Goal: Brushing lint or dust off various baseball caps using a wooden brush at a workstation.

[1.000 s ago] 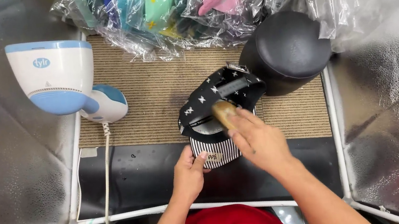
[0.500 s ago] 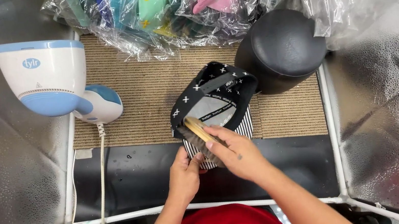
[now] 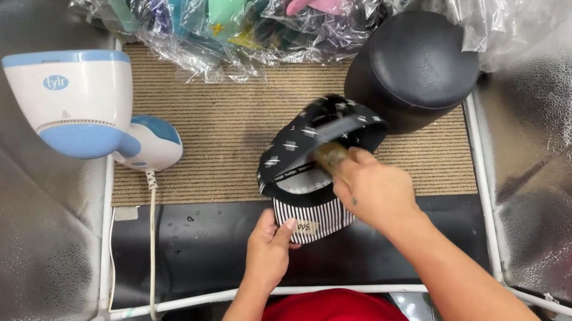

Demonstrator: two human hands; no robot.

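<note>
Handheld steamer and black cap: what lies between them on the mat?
Only bare woven mat lies between the steamer and the cap, in the head view.

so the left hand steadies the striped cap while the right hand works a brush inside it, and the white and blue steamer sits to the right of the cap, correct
Not quite: the steamer sits to the left of the cap, as the head view shows. The rest holds: the left hand steadies the striped cap while the right hand works a brush inside it.

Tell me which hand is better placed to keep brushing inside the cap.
The right hand: it grips the brush at the cap opening. The left hand only steadies the striped brim, so likely best left there.
</note>
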